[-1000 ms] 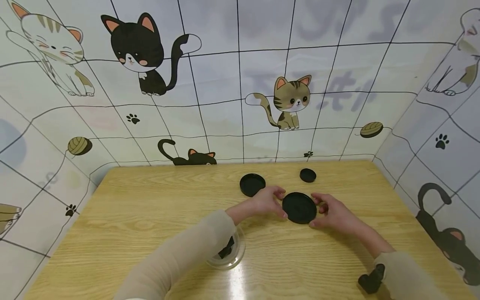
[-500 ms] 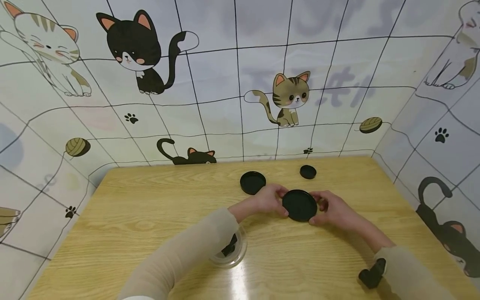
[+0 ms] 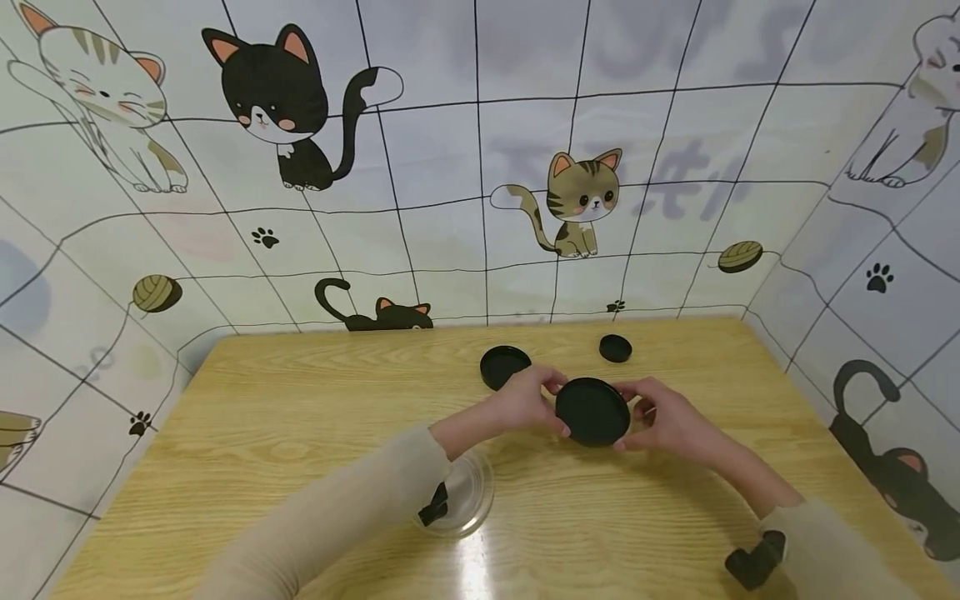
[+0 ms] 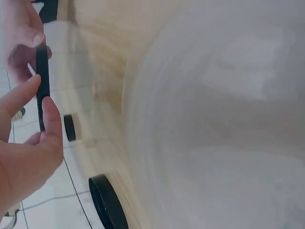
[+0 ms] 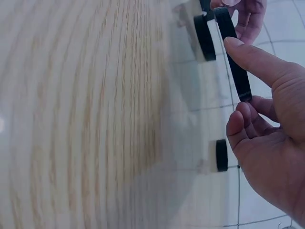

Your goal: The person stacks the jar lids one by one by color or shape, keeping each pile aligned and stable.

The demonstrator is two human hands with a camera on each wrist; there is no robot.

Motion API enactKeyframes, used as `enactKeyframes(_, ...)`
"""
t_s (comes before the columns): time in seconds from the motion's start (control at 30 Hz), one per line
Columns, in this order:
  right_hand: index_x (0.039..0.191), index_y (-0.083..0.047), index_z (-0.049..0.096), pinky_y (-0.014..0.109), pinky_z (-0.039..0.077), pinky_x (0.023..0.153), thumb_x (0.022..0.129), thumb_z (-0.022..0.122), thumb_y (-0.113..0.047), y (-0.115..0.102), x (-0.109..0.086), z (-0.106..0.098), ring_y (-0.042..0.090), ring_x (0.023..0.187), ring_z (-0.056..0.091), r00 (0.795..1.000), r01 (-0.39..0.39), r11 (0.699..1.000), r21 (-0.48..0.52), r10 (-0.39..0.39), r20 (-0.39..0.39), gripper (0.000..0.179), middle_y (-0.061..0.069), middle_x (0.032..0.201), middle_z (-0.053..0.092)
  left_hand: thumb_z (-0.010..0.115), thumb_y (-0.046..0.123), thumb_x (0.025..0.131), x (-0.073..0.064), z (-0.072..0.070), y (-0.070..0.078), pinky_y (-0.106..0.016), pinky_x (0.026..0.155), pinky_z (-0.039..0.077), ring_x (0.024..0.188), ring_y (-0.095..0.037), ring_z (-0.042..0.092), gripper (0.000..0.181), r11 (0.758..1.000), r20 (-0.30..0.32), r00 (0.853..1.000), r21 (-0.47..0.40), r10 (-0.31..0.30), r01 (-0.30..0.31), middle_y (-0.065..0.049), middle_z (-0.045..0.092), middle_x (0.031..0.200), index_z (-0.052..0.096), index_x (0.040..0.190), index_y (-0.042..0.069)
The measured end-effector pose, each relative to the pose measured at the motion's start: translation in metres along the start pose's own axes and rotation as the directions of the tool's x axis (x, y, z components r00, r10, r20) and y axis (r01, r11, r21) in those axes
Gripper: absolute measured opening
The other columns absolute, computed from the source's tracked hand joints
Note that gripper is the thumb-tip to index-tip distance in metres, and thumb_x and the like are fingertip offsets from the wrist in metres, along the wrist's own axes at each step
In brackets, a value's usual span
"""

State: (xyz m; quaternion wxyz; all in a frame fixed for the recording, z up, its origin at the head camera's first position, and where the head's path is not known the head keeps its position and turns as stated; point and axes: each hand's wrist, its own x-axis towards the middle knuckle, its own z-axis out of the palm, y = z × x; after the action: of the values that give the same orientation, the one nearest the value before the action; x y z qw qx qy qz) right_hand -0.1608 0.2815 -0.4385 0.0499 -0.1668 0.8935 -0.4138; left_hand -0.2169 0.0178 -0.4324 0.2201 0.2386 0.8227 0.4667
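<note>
Both hands hold a large round black lid point(image 3: 592, 412) by its opposite edges, raised off the table and slightly tilted. My left hand point(image 3: 525, 402) pinches its left rim between thumb and fingers. On the right rim, my right hand point(image 3: 667, 421) does the same. In the left wrist view the lid point(image 4: 43, 86) is seen edge-on between the two hands. The right wrist view also shows the lid's narrow side point(image 5: 233, 57). A medium black lid point(image 3: 501, 363) lies behind my left hand, partly covered by it. Farther back on the right lies a small black lid point(image 3: 615, 348).
A clear round container point(image 3: 476, 492) stands on the wooden table point(image 3: 315, 392), partly under my left sleeve point(image 3: 337, 508). It looms large and blurred in the left wrist view. Cat-patterned walls point(image 3: 450, 167) border the table at the back and sides.
The large lid has risen off the table and shifted slightly left, with both hands moving along with it. The left forearm has also moved left, uncovering more of the clear container.
</note>
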Motion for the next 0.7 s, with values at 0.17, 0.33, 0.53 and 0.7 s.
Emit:
enactKeyframes(0.17,0.138,0.006,0.057,0.027,0.049,0.068,0.069,0.096,-0.011,-0.014,-0.01,0.005,0.019,0.085,0.056,0.999,0.013,0.999,0.033,-0.015,0.051,0.081,0.012,0.113,0.054,0.091,-0.005,0.07,-0.027,0.009,0.002,-0.022,0.065,0.053,0.071,-0.009,0.068,0.071,0.998,-0.03,0.999,-0.052,0.037,-0.038,-0.005,0.051,0.105,0.059,0.133,-0.004)
enactKeyframes(0.33,0.139,0.006,0.056,0.027,0.048,0.067,0.069,0.096,-0.009,-0.019,-0.021,0.015,0.013,0.083,0.054,0.994,0.033,0.998,0.05,-0.038,0.1,0.082,0.01,0.114,0.052,0.092,-0.005,0.07,-0.053,0.021,0.0,-0.019,0.064,0.053,0.068,-0.006,0.065,0.068,0.996,-0.084,0.995,-0.07,0.053,-0.059,-0.006,0.048,0.104,0.059,0.13,-0.006)
enactKeyframes(0.53,0.14,0.007,0.055,0.027,0.047,0.066,0.07,0.095,-0.009,-0.02,-0.031,0.024,0.011,0.081,0.052,0.987,0.045,0.997,0.066,-0.054,0.154,0.083,0.01,0.115,0.051,0.09,-0.008,0.069,-0.075,0.036,-0.004,-0.017,0.062,0.051,0.067,-0.003,0.063,0.066,0.993,-0.119,0.993,-0.112,0.016,-0.029,-0.005,0.047,0.103,0.059,0.127,-0.005)
enactKeyframes(0.7,0.14,0.007,0.055,0.026,0.049,0.067,0.07,0.096,-0.012,-0.017,-0.035,0.028,0.011,0.082,0.052,0.982,0.049,0.995,0.085,-0.064,0.178,0.083,0.009,0.113,0.053,0.09,-0.006,0.069,-0.085,0.046,-0.006,-0.018,0.067,0.05,0.068,-0.002,0.061,0.066,0.995,-0.136,0.991,-0.103,0.002,-0.016,-0.004,0.048,0.103,0.058,0.127,-0.005)
